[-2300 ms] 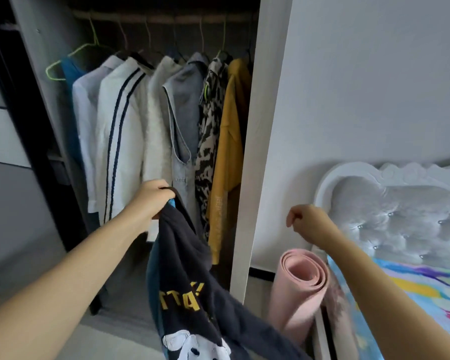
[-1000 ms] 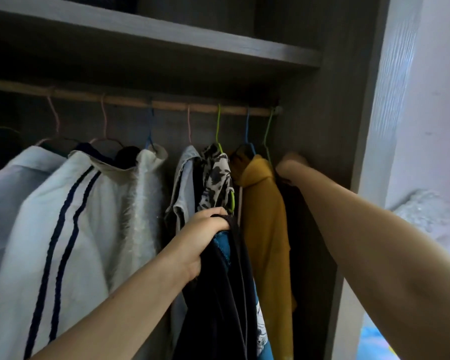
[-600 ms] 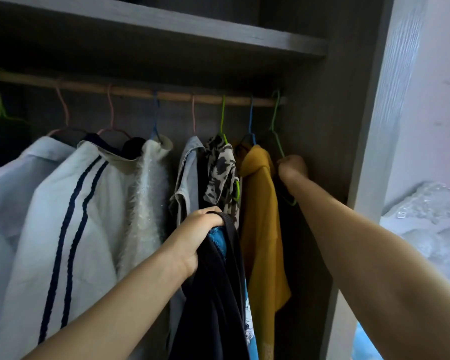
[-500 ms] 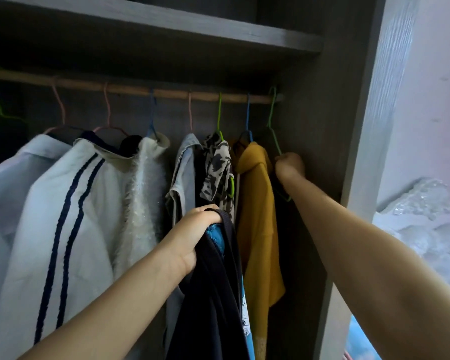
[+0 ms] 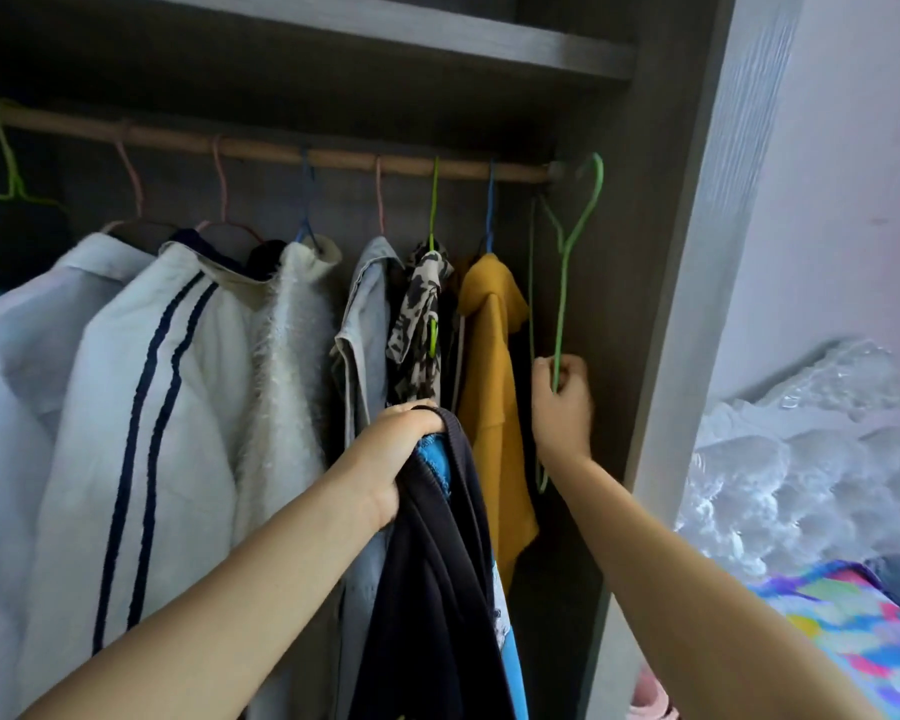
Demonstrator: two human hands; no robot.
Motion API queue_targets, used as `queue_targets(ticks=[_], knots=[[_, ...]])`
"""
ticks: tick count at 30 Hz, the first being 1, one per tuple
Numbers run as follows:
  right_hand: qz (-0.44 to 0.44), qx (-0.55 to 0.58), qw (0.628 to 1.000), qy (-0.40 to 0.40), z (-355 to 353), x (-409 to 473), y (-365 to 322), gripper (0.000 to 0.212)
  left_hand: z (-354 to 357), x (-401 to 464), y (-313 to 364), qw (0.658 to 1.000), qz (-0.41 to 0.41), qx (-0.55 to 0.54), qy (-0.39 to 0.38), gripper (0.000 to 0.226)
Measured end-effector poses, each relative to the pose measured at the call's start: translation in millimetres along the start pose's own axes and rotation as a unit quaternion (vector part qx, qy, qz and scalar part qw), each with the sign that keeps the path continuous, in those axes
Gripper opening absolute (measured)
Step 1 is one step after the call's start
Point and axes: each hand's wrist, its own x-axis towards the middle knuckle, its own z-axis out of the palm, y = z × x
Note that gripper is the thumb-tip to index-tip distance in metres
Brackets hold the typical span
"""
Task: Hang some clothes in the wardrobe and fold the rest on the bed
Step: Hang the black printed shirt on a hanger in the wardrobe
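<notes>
The dark garment [image 5: 437, 563] hangs bunched from the gripping left hand [image 5: 396, 459], raised near the rail's [image 5: 281, 150] right end. The right hand [image 5: 562, 402] pinches 1 empty green hanger [image 5: 559, 314], apparently to dress it.

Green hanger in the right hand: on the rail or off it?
Off. The green hanger has its hook just past the rail end, gripped by the right hand.
</notes>
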Motion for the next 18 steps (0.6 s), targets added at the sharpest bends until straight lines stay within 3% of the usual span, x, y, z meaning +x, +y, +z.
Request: queue_targets(ticks=[2,4,7,10,14,18], knots=[[0.053,-0.003,0.998,-0.028,-5,-7,-4,0.016,4,-4,-6,1.0,-0.018,0.009,0.017,0.015],[0.103,0.004,0.994,-0.046,-12,-8,-18,0.027,7,-10,-12,0.999,-0.027,0.022,0.035,0.03],[0.06,0.006,0.997,-0.041,-32,-24,-30,0.026,13,-24,-22,0.996,-0.044,0.026,0.077,0.045],[0.057,0.149,0.987,-0.027,-71,-58,-38,0.026,21,-42,-35,0.992,-0.072,0.024,0.105,0.039],[0.047,0.37,0.924,-0.077,-132,-102,-52,0.038,39,-71,-50,0.984,-0.107,0.07,0.121,0.019],[0.075,0.472,0.875,-0.081,-182,-116,-71,0.053,54,-98,-57,0.978,-0.099,0.125,0.131,0.019]])
